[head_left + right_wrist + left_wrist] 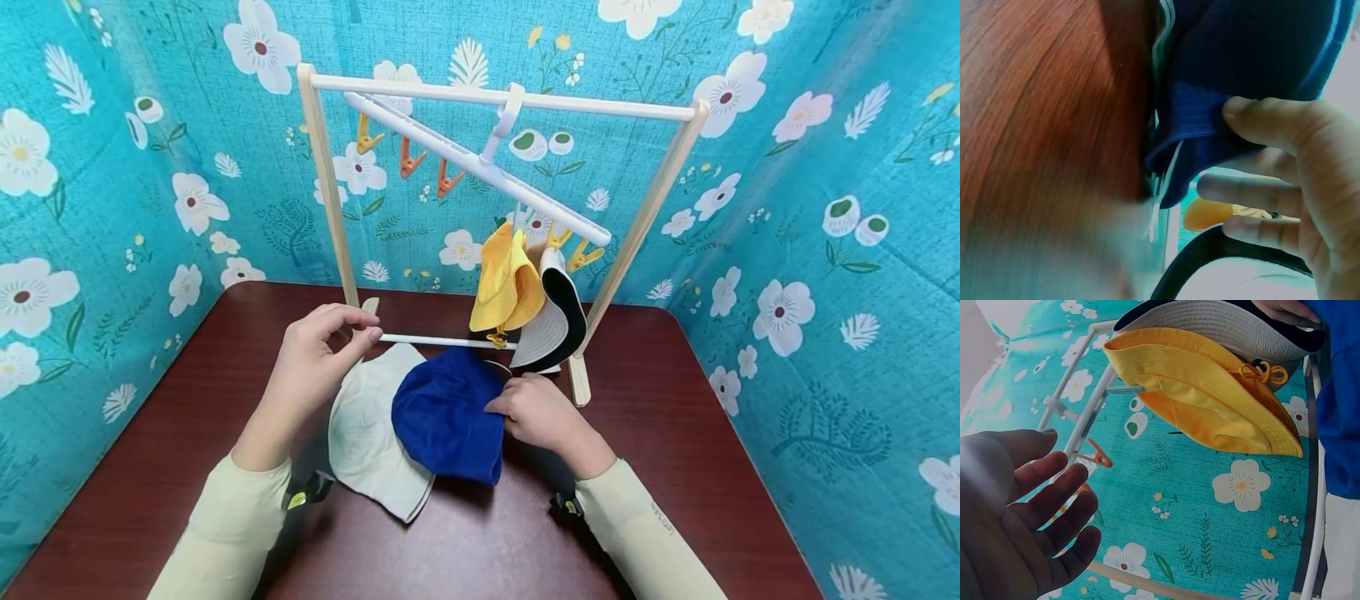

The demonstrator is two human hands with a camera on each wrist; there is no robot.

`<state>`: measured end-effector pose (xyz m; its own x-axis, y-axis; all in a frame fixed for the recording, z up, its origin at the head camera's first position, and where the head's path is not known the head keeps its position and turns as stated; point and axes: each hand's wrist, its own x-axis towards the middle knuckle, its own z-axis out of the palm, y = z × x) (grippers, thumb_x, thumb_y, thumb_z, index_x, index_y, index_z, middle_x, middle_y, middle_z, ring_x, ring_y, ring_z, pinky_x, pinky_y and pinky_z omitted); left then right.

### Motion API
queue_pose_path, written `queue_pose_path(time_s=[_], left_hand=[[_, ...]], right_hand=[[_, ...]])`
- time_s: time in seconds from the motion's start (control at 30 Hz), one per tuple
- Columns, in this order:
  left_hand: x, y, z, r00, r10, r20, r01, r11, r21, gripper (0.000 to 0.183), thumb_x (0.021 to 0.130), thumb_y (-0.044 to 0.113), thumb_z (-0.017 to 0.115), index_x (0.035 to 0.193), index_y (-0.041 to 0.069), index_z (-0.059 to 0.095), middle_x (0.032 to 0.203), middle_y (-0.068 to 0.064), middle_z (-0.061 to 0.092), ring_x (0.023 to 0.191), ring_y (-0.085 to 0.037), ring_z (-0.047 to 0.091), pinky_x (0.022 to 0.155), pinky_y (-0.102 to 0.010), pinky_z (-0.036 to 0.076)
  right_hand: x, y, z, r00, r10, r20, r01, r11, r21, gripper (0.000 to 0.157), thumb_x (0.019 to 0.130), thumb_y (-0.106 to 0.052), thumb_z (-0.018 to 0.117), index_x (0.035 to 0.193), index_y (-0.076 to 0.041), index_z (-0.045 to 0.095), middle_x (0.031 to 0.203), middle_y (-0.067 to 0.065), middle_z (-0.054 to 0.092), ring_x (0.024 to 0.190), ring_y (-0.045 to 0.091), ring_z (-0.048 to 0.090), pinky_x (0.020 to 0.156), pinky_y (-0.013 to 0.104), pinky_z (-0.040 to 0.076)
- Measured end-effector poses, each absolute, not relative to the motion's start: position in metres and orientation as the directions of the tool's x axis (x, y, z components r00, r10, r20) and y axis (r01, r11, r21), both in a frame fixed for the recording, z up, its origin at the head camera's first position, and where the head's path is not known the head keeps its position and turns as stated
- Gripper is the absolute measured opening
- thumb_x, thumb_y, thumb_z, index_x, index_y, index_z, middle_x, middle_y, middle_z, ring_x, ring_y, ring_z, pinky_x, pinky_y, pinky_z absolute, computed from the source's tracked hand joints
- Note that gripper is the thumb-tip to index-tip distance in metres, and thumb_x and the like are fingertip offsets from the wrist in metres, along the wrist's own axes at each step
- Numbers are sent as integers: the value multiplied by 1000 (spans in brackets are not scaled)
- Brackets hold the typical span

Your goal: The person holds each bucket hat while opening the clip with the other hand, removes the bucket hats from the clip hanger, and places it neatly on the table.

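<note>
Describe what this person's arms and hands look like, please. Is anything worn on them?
The left hand and right hand are bare, without gloves. The left sleeve and right sleeve are long, pale cream and plain, except for small dark lettering on the right one, too small to read surely. A small black device with a yellow-green patch shows by each wrist: left device, right device.

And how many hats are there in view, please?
4. A yellow hat and a black-lined hat hang from the hanger; a blue hat overlaps a cream hat on the table. More may be hidden underneath.
</note>
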<state>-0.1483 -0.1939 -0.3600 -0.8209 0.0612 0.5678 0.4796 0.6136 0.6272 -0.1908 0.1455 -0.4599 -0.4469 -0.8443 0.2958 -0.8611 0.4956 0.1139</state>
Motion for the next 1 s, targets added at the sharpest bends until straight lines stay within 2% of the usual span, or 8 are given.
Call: queue_pose_path(time_s=[0.27,0.5,0.77,1.0], left_hand=[[-147,-193,-358,-826,65,559,477,609,634,11,94,19,77,105,18,78,102,6,73,76,-9,60,65,-18,49],[-146,-194,-357,-829,66,555,472,614,632,12,93,19,78,105,17,78,102,6,73,77,-9,60,65,-17,49],[-146,-195,-357,-837,70,543,464,618,635,12,93,22,77,105,19,78,102,7,72,77,-9,59,65,-18,49],[-145,-196,-357,-838,77,540,464,622,631,11,94,22,77,104,20,78,101,8,72,77,-9,57,65,-19,47]], right_hand=[[-190,145,-467,-481,-862,161,-868,494,49,37,78,0,68,103,-24,82,97,-10,78,92,12,70,84,34,56],[-191,143,-472,-508,-851,136,-858,514,14,36,78,0,70,102,-23,81,99,-9,77,93,13,71,86,34,56],[-187,140,-467,-573,-817,63,-820,571,-52,37,78,3,71,106,-20,80,105,-7,77,99,13,71,88,35,56],[-181,140,-465,-563,-826,30,-826,562,-41,35,76,-3,77,107,-20,78,104,-5,73,99,18,69,88,38,55]])
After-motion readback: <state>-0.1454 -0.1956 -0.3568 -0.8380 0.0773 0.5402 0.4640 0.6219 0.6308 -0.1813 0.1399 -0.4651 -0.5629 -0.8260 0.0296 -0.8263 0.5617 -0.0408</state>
